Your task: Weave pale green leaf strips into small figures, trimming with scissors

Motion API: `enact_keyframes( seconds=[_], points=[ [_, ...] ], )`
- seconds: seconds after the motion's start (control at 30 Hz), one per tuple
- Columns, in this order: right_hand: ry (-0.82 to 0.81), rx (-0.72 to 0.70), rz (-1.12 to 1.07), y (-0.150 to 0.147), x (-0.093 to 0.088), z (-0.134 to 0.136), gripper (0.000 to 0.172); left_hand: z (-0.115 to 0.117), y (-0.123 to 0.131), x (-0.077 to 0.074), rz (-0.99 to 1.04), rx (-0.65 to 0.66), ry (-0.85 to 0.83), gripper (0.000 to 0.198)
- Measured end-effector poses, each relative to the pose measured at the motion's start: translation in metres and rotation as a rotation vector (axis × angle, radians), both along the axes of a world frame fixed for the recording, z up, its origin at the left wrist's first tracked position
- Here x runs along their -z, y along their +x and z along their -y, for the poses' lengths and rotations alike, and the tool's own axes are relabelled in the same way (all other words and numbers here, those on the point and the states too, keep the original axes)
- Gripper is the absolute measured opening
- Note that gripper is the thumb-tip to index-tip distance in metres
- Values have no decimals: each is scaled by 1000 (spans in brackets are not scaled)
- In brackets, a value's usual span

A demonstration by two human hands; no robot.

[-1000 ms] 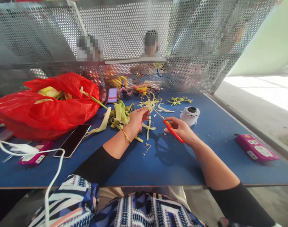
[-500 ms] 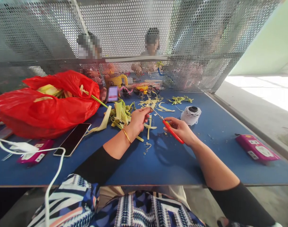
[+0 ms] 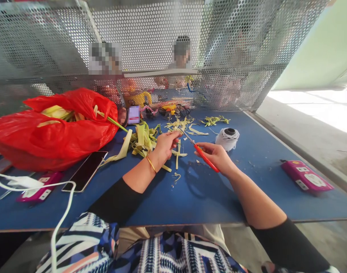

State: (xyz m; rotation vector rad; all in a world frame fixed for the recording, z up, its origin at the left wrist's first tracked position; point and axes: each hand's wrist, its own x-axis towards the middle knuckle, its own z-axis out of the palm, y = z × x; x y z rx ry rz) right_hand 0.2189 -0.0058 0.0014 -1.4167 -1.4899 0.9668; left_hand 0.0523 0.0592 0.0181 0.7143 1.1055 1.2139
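My right hand (image 3: 215, 156) grips red-handled scissors (image 3: 200, 153), whose blades point up and left toward my left hand. My left hand (image 3: 165, 143) is closed in a pinch on a small piece of pale yellow-green leaf strip at the blade tips. A gold bangle circles my left wrist. Cut leaf strips (image 3: 143, 138) lie heaped just beyond my left hand, and small trimmings (image 3: 177, 176) dot the blue table (image 3: 196, 193) below both hands.
A red plastic bag (image 3: 54, 131) of leaves fills the left side. A dark phone (image 3: 85, 170), a pink device (image 3: 39, 191) and a white cable (image 3: 28, 184) lie left; a white thread spool (image 3: 228, 137) and another pink device (image 3: 305, 176) right. Perforated metal screen (image 3: 162, 41) behind, people beyond it.
Both hands have held almost the same place over the table, shifting only slightly as the view moved. The scissors stay at the leaf piece.
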Motion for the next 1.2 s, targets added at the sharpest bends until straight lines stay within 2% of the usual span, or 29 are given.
enact_keyframes(
  seconds=[0.1,0.23,0.37,0.47,0.6,0.87,0.97,1.07,1.2],
  points=[
    [58,111,169,3,2,-2,62,1,-2,-1,16,5,-4,13],
    [10,286,668,5,2,-4,46,7,-8,-6,49,-7,-21,14],
    [-55,294,937,3,4,-4,44,21,-21,-11,92,-39,5,13],
    [-22,268,1025,-2,8,-4,38,36,-31,-7,88,-82,4,10],
    [-10,243,1031,-10,7,2,36,51,-36,5,62,-51,-31,8],
    [-111,248,1209,-24,6,45,31,57,-30,12,38,66,40,10],
    [-120,142,1286,-23,2,56,30,61,-28,14,26,119,37,9],
    [-74,44,1337,-14,-12,44,31,62,-26,16,22,135,30,5],
    [-23,105,1385,-4,-24,-4,37,60,-24,19,24,127,9,4]
  ],
)
